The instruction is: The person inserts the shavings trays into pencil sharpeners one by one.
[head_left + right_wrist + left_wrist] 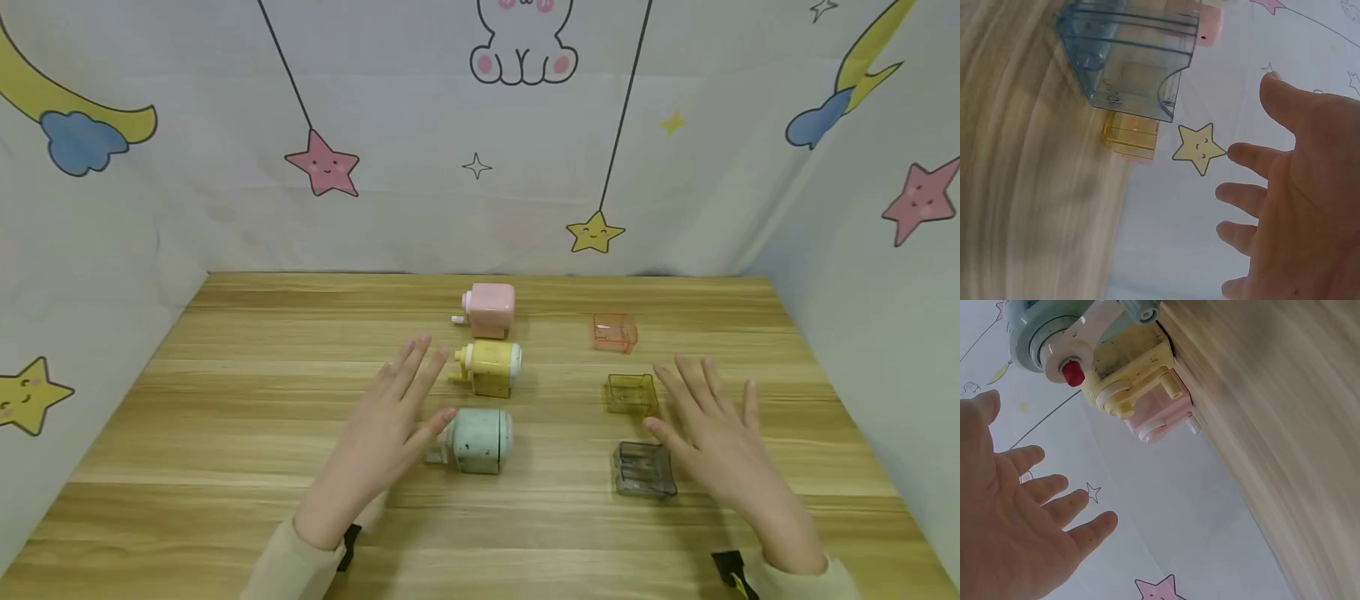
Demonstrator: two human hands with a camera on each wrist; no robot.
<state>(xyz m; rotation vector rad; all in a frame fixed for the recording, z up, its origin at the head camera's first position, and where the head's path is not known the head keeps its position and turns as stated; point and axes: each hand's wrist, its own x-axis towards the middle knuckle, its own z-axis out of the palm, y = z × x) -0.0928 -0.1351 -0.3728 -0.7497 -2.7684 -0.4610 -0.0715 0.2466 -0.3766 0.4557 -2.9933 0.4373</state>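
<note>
Three hand-crank pencil sharpeners stand in a column in the head view: a pink sharpener (492,308) at the back, a yellow sharpener (492,367) and a green sharpener (480,440) nearest. Their cranks point left. My left hand (386,433) hovers beside the green and yellow ones, fingers spread, holding nothing. To the right lie three see-through shavings drawers: a pinkish-orange drawer (615,332), a yellow drawer (632,394) and a dark grey drawer (643,470). My right hand (712,442), fingers spread, is just right of the yellow and grey drawers and grips nothing.
The wood-grain table (555,533) reaches a white cloth backdrop (420,225) printed with stars and moons, which also rises at both sides. A black strap (349,547) shows at the left wrist, another black strap (731,568) at the right.
</note>
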